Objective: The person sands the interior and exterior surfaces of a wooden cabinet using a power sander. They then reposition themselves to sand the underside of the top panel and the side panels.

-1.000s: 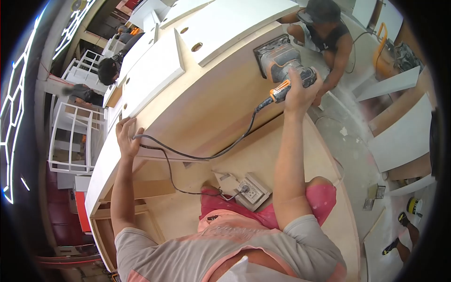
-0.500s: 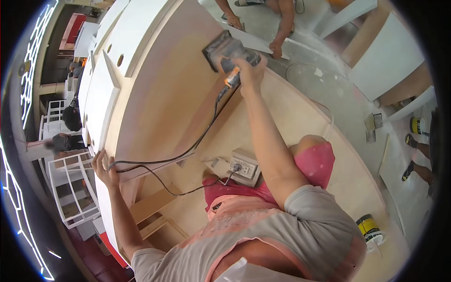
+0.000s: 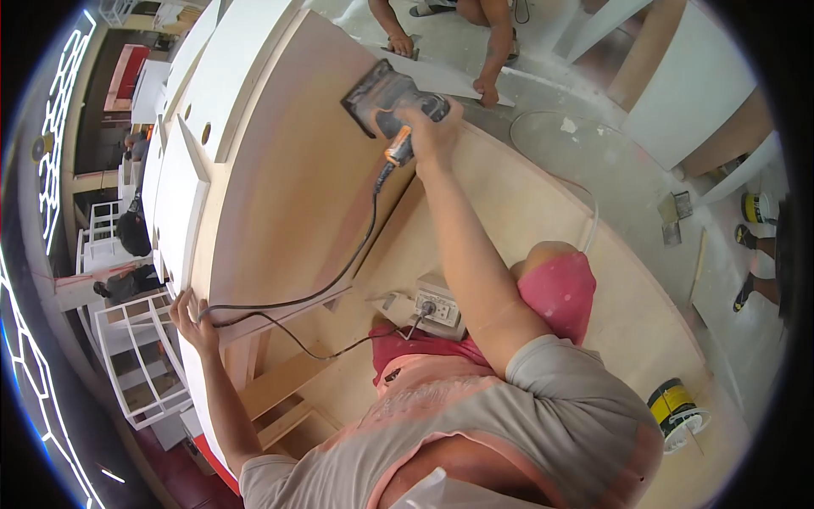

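Observation:
My right hand (image 3: 431, 134) is closed around an electric sheet sander (image 3: 386, 100), whose flat pad lies against the upper part of a curved wooden panel (image 3: 292, 170). A black power cord (image 3: 366, 242) runs from the sander down to my left hand (image 3: 197, 321), bends there, and leads back to a socket box (image 3: 438, 310) by my lap. My left hand is at the panel's near edge, its fingers curled over the edge and the cord looped at the thumb. The fingers partly hide how the cord is held.
Across the floor, another person's hands (image 3: 486, 91) hold a white board (image 3: 454, 82). A paint bucket (image 3: 674, 407) stands at lower right, another bucket (image 3: 757, 208) farther off. White frames (image 3: 144, 356) stand at left. Wooden ledges (image 3: 284, 377) lie below the panel.
My right hand and the sander have moved left and slightly down across the panel. The left hand stays at the edge with the cord. The view has shifted a little.

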### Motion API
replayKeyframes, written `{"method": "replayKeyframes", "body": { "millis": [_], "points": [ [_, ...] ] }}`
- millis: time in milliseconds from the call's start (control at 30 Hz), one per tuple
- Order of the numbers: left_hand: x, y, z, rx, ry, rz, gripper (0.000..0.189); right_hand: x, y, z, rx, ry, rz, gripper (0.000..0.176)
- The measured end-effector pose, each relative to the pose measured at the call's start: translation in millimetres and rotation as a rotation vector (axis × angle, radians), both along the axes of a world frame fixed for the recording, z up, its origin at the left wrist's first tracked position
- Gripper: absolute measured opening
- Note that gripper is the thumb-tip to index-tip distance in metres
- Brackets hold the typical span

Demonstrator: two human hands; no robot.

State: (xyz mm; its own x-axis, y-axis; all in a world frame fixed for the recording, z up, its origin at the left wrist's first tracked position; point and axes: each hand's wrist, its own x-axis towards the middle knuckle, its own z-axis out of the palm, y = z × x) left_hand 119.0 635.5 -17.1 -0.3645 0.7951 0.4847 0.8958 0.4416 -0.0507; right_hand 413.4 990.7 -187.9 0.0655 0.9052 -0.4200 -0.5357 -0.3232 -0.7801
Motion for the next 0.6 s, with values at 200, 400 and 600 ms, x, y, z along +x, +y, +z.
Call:
{"method": "replayKeyframes", "body": {
  "millis": [200, 400, 600],
  "points": [
    [6, 3, 4, 0.002, -0.035, -0.005, 0.037, -16, -12, -3, 0.125, -0.103, -0.052, 0.062],
    [6, 4, 2, 0.010, -0.012, -0.011, 0.036, -6, 4, 6, 0.020, -0.087, -0.035, 0.060],
    [5, 3, 3, -0.005, -0.017, -0.003, 0.036, -15, -12, 32, 0.422, -0.299, -0.046, 0.062]
  ]
}}
